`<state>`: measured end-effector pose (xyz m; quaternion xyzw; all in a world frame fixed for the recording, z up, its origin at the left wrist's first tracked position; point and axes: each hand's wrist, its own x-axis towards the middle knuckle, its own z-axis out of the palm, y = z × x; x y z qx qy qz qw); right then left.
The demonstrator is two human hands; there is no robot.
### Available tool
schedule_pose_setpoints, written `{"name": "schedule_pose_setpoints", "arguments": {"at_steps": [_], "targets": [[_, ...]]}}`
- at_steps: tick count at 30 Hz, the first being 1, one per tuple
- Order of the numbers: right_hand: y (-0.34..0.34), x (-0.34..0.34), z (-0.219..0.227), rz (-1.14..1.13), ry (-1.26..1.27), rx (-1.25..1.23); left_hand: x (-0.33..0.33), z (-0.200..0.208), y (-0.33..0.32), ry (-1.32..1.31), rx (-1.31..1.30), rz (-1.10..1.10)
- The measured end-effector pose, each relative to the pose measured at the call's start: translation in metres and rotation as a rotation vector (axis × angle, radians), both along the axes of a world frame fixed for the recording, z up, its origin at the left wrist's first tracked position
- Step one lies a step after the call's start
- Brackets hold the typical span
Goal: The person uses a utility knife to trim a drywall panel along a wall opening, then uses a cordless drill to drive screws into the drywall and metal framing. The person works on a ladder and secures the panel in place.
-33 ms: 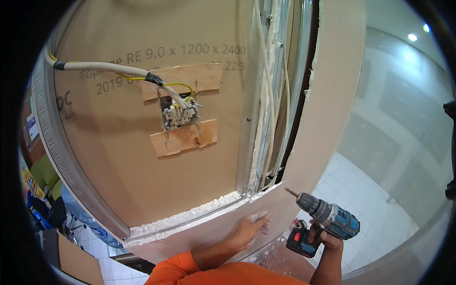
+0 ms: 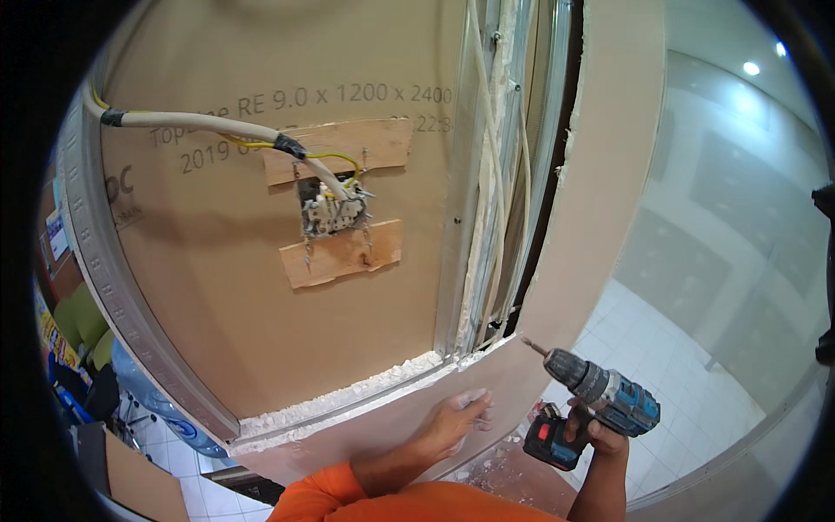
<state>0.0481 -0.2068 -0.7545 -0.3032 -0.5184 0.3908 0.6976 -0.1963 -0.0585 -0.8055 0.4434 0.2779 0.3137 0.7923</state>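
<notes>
My right hand is wrapped round the grip of a blue and black cordless drill. Its bit points up and left, close to the cut edge of the wall board. My left hand holds nothing; its dusty fingers are loosely bent and apart, by the lower strip of plasterboard. Beyond them, in the opened wall, an electrical outlet back with a thick cable sits between two wooden strips pierced by screws.
Metal studs and pale cables run upright beside the opening. White plaster crumbs lie along the bottom track. At left stand a large blue water bottle, green chairs and a cardboard box. White tiled floor shows at right.
The view has shifted very slightly, so the wall parts sit a little further right and lower. Both hands and the drill hold the same pose.
</notes>
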Motion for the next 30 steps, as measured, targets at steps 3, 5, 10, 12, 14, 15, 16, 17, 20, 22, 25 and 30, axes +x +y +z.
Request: {"name": "schedule_pose_setpoints", "arguments": {"at_steps": [3,5,10,12,14,15,16,17,20,22,25,30], "targets": [[-0.002,-0.016,0.015,0.024,-0.011,-0.006,-0.021,-0.008,-0.007,0.004,0.043,-0.034],[-0.003,-0.029,0.022,0.002,0.009,-0.016,-0.035,-0.008,-0.014,0.025,-0.010,-0.032],[-0.001,-0.070,0.036,-0.043,0.004,-0.033,-0.072,0.005,-0.033,0.001,0.025,-0.073],[-0.001,-0.090,0.037,-0.055,0.009,-0.023,-0.092,0.011,-0.034,-0.054,0.097,-0.172],[0.003,-0.111,0.034,-0.104,-0.013,0.054,-0.114,0.016,-0.037,-0.008,0.215,-0.242],[0.001,-0.118,0.037,-0.123,-0.040,0.060,-0.124,0.019,-0.039,-0.019,0.241,-0.282],[0.001,-0.123,0.038,-0.142,-0.063,0.072,-0.135,0.020,-0.041,-0.013,0.318,-0.283],[0.001,-0.127,0.040,-0.162,-0.091,0.087,-0.145,0.021,-0.044,-0.025,0.366,-0.285],[-0.003,-0.141,0.047,-0.271,-0.152,0.074,-0.176,0.026,-0.050,-0.002,0.529,-0.304],[-0.002,-0.146,0.053,-0.318,-0.177,0.063,-0.199,0.036,-0.052,-0.005,0.662,-0.324],[0.002,-0.148,0.070,-0.418,-0.219,0.125,-0.235,0.064,-0.057,0.000,0.919,-0.335],[0.016,-0.121,0.136,-0.491,-0.316,0.218,-0.272,0.123,-0.082,-0.037,1.575,0.241]]}}
